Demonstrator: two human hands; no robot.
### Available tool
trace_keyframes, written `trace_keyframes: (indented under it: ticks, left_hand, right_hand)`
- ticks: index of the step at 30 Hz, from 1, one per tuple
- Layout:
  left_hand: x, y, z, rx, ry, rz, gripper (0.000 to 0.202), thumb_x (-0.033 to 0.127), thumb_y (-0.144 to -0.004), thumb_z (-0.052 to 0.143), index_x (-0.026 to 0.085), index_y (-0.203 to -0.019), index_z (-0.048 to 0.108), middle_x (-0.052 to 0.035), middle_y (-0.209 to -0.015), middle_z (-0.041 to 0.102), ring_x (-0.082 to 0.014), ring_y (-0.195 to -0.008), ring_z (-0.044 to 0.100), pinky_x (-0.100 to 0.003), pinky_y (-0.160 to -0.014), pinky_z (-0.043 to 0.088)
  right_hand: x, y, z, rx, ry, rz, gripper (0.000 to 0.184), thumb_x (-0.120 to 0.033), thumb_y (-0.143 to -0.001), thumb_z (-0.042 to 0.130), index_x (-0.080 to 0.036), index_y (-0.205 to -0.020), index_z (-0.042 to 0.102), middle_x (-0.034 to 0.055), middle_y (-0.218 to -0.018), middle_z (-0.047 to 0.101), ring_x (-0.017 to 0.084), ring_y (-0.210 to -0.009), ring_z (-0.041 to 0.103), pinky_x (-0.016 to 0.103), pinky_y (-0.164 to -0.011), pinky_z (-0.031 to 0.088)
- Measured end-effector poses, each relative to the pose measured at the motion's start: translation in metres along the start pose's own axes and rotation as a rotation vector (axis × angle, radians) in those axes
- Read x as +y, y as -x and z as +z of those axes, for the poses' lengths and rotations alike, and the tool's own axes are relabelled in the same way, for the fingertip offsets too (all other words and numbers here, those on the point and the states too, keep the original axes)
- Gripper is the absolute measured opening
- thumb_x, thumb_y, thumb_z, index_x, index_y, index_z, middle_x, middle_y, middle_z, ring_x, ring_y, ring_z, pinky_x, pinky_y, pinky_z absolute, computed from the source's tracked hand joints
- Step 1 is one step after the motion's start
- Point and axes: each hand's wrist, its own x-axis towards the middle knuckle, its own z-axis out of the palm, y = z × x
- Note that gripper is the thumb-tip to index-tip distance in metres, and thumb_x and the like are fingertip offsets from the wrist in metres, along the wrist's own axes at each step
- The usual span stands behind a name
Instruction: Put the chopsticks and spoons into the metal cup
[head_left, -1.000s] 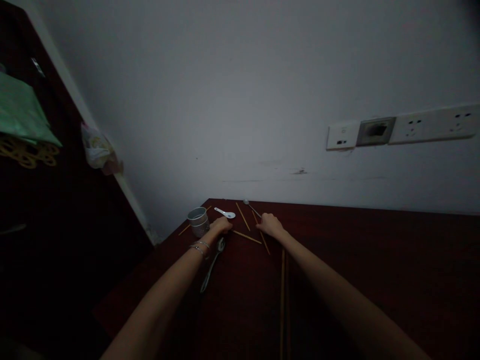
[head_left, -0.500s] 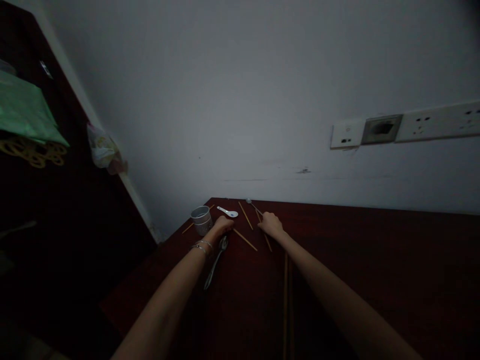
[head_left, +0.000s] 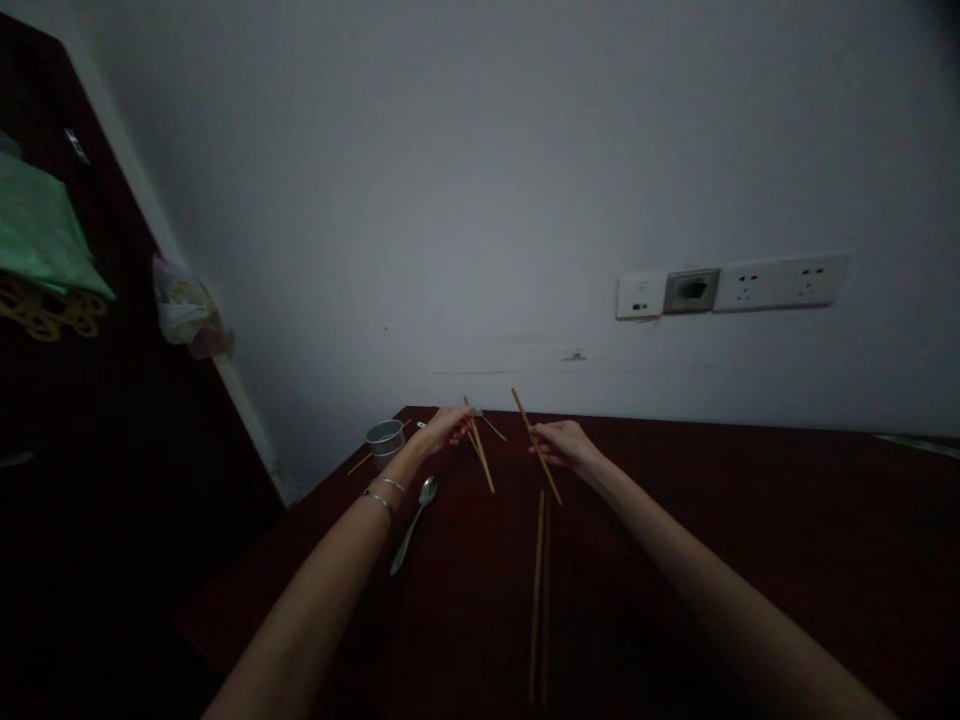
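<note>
My left hand (head_left: 445, 427) is closed on a wooden chopstick (head_left: 480, 462), lifted off the dark red table (head_left: 675, 520) and slanting down to the right. My right hand (head_left: 564, 444) is closed on another chopstick (head_left: 537, 446), also raised and tilted. Between and below the hands a pair of chopsticks (head_left: 538, 590) lies lengthwise on the table. A metal spoon (head_left: 412, 522) lies by my left wrist. A small metal cup (head_left: 385, 441) stands left of my left hand, with one more chopstick (head_left: 360, 464) beside it.
A second spoon (head_left: 491, 425) lies near the wall behind the hands. The white wall carries a strip of sockets (head_left: 731, 284). At the left stands dark furniture with a green cloth (head_left: 41, 235) and a plastic bag (head_left: 184, 305). The table's left edge runs close to the cup.
Both hands have risen from the table, each lifting a chopstick that lay flat before. The white spoon is now hidden behind my left hand. The camera has shifted slightly.
</note>
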Motion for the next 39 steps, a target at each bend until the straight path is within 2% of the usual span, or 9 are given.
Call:
trace_keyframes:
  ticks: [3, 10, 14, 18, 21, 26, 39]
  left_hand:
    - [0.015, 0.006, 0.018, -0.129, 0.183, 0.137, 0.023, 0.029, -0.074, 0.040, 0.016, -0.055, 0.041, 0.0045, -0.045, 0.036, -0.0046, -0.038, 0.031, -0.017, -0.038, 0.023]
    - [0.035, 0.024, 0.076, -0.276, 0.332, 0.211, 0.022, 0.034, -0.071, 0.044, 0.016, -0.058, 0.043, 0.0048, -0.045, 0.042, -0.0041, -0.036, 0.034, -0.017, -0.036, 0.025]
    - [0.033, 0.034, 0.107, -0.334, 0.410, 0.272, 0.025, 0.036, -0.068, 0.051, 0.015, -0.058, 0.046, 0.0043, -0.045, 0.045, -0.0049, -0.034, 0.036, -0.018, -0.033, 0.025]
    - [0.022, 0.038, 0.129, -0.351, 0.439, 0.294, 0.029, 0.039, -0.069, 0.054, 0.015, -0.056, 0.046, 0.0049, -0.042, 0.044, -0.0044, -0.031, 0.034, -0.018, -0.031, 0.024]
    - [0.016, 0.038, 0.139, -0.347, 0.448, 0.307, 0.031, 0.041, -0.069, 0.055, 0.015, -0.055, 0.047, 0.0049, -0.042, 0.044, -0.0047, -0.032, 0.035, -0.017, -0.030, 0.024]
    - [0.012, 0.036, 0.145, -0.357, 0.411, 0.316, 0.033, 0.042, -0.070, 0.054, 0.014, -0.055, 0.048, 0.0047, -0.042, 0.045, -0.0042, -0.032, 0.036, -0.017, -0.031, 0.026]
    - [0.011, 0.028, 0.153, -0.362, 0.370, 0.258, 0.034, 0.043, -0.070, 0.055, 0.013, -0.056, 0.050, 0.0038, -0.044, 0.047, -0.0044, -0.033, 0.039, -0.016, -0.031, 0.029]
  right_hand:
    - [-0.003, 0.026, -0.014, -0.040, -0.166, 0.015, 0.011, -0.020, -0.074, 0.057, -0.013, -0.068, 0.054, -0.0001, -0.057, 0.057, 0.009, -0.051, 0.061, 0.015, -0.045, 0.046]
    - [0.002, 0.070, -0.032, -0.009, -0.234, -0.004, 0.009, -0.021, -0.074, 0.059, -0.012, -0.077, 0.056, 0.0013, -0.058, 0.060, 0.010, -0.051, 0.062, 0.017, -0.046, 0.047]
    - [0.010, 0.086, -0.038, -0.010, -0.277, 0.005, 0.007, -0.019, -0.076, 0.057, -0.011, -0.075, 0.056, 0.0020, -0.058, 0.061, 0.012, -0.053, 0.062, 0.019, -0.047, 0.048]
    - [0.022, 0.094, -0.041, -0.031, -0.333, 0.032, 0.007, -0.015, -0.078, 0.053, -0.010, -0.073, 0.055, 0.0048, -0.061, 0.063, 0.013, -0.056, 0.063, 0.023, -0.055, 0.052]
    - [0.031, 0.095, -0.042, -0.076, -0.360, 0.031, 0.008, -0.014, -0.078, 0.051, -0.009, -0.073, 0.055, 0.0085, -0.067, 0.065, 0.013, -0.059, 0.064, 0.025, -0.059, 0.053]
    - [0.042, 0.095, -0.045, -0.113, -0.328, 0.064, 0.008, -0.016, -0.079, 0.050, -0.009, -0.077, 0.055, 0.0124, -0.074, 0.067, 0.014, -0.063, 0.065, 0.023, -0.056, 0.052]
    - [0.048, 0.096, -0.045, -0.127, -0.342, 0.055, 0.013, -0.017, -0.075, 0.057, -0.010, -0.086, 0.059, 0.0127, -0.088, 0.067, 0.015, -0.070, 0.065, 0.026, -0.063, 0.053]
